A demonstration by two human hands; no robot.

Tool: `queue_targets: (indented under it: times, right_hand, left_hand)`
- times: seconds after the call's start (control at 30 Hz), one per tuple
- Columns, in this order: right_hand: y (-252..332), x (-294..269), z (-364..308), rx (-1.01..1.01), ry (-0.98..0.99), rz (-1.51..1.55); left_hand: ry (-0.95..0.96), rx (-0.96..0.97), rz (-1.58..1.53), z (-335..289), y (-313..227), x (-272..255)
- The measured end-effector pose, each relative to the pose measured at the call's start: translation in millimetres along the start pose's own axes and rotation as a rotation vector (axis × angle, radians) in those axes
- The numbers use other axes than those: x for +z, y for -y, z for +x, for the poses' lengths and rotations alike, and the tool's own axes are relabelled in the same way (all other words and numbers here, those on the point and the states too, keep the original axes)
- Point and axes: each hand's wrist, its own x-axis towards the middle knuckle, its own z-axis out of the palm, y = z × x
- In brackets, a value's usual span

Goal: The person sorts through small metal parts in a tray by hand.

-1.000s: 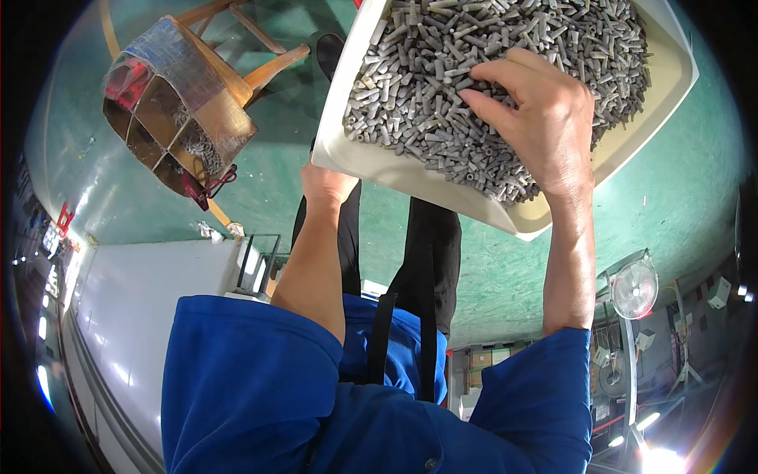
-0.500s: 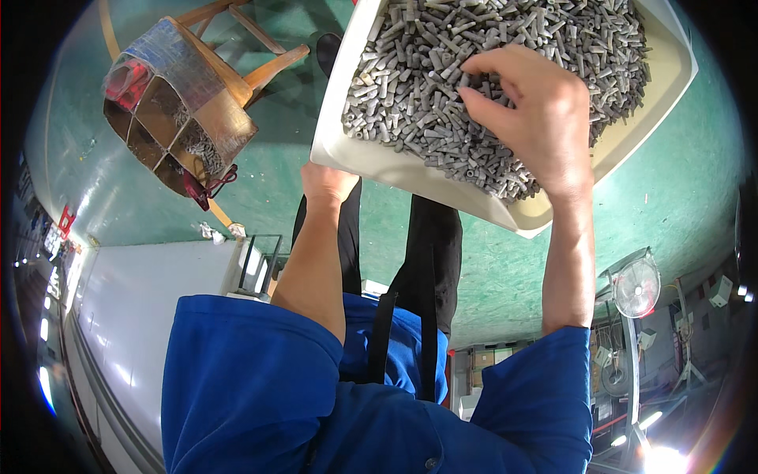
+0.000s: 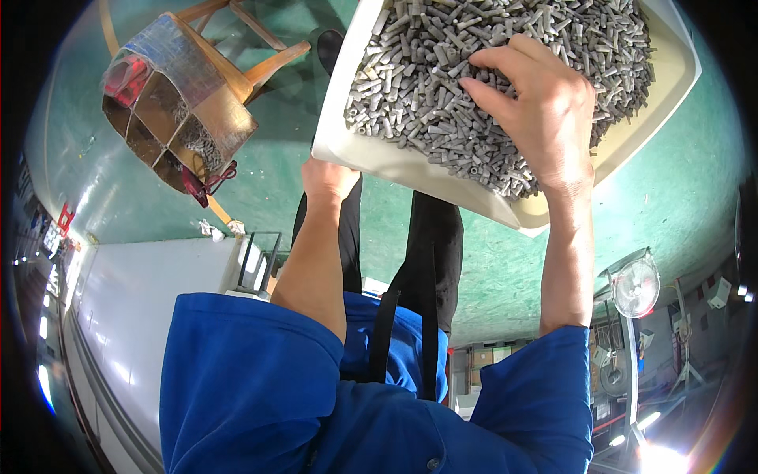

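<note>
Head view: right hand point(image 3: 545, 103), fingertips point(image 3: 478, 58) parted, has shifted forward; left hand's point(image 3: 329, 178) grip unclear.

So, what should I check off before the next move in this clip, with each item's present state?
1. Left hand at the near-left corner of the cream tub: ok.
2. Left grip secure: cannot tell; fingers hidden.
3. Right hand over the grey pieces: ok.
4. Right hand holding a piece: cannot tell; thumb and forefinger tips are apart, other fingers mostly hidden.
5. Whole tub in view: not ok; the upper picture edge cuts it off.
6. Compartment box apart from the tub: ok.
</note>
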Motion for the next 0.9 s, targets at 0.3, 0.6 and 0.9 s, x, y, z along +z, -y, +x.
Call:
queue_targets:
  times: [0.3,0.6,0.9]
  right_hand:
    - [-17,-27,1,0.256,0.2,1.0]
    - [20,8,4,-0.102,0.091,0.16]
    - [24,13,4,-0.36,0.127,-0.129]
  left_hand:
    - [0.076,-0.06,0.02,2,2,-12]
    - [0.113,-0.034,0.036,3,5,1]
    - [-0.052,-0.031,-0.026,-1,10,-4]
